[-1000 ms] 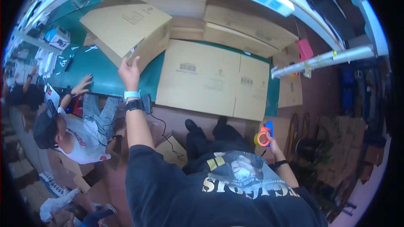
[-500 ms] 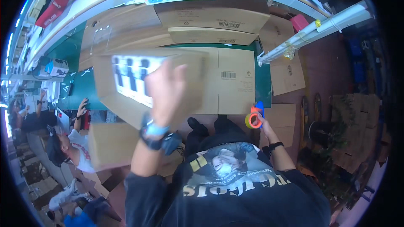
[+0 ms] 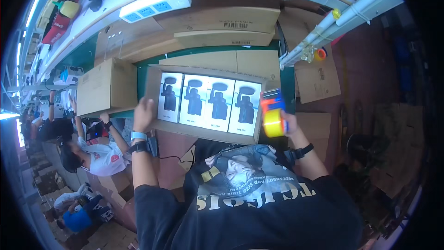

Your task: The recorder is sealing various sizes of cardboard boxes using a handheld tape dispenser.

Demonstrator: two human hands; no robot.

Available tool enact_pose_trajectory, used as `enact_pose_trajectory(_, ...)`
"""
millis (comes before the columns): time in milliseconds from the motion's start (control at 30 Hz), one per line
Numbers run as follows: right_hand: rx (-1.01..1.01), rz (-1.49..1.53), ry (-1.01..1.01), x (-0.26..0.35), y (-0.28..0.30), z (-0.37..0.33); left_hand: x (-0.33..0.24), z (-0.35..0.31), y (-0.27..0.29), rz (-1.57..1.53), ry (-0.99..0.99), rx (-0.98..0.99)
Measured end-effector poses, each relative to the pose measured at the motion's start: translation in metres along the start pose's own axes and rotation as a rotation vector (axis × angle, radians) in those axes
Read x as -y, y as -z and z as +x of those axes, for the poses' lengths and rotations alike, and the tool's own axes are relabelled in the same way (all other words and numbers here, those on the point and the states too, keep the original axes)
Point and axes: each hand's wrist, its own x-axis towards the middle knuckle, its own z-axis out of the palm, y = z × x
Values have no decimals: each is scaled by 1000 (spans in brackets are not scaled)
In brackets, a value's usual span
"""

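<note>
An open brown carton (image 3: 201,133) is in front of me, slightly tilted, with several white printed boxes (image 3: 216,104) side by side inside; each shows a dark device on its face. My left hand (image 3: 144,115) grips the carton's left end, fingers closed around its edge. At the right end, my right hand (image 3: 290,125) is closed on a blue and orange tape dispenser (image 3: 274,121) with a yellow tape roll. The dispenser is close beside the carton's right wall; whether they touch, I cannot tell.
Flat cardboard (image 3: 259,60) lies behind the carton on the green tabletop (image 3: 287,83). A closed carton (image 3: 95,88) stands at left, near a co-worker (image 3: 104,155). A power strip (image 3: 157,7) lines the shelf edge. A white post (image 3: 342,18) rises at right, and folded cartons (image 3: 226,21) lean behind.
The carton with white boxes has come right and now faces up before me. My left hand has shifted to its left end. The tape dispenser is raised beside it. The co-worker's carton moved up-left.
</note>
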Motion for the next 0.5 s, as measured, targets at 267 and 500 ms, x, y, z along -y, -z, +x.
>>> enact_pose_trajectory(267, 97, -804, -373, -43, -25, 141, 10, 7, -33, 24, -323, 1291)
enact_pose_trajectory(500, -232, -529, -327, -28, -40, 108, -42, 20, -39, 39, -557, 1298)
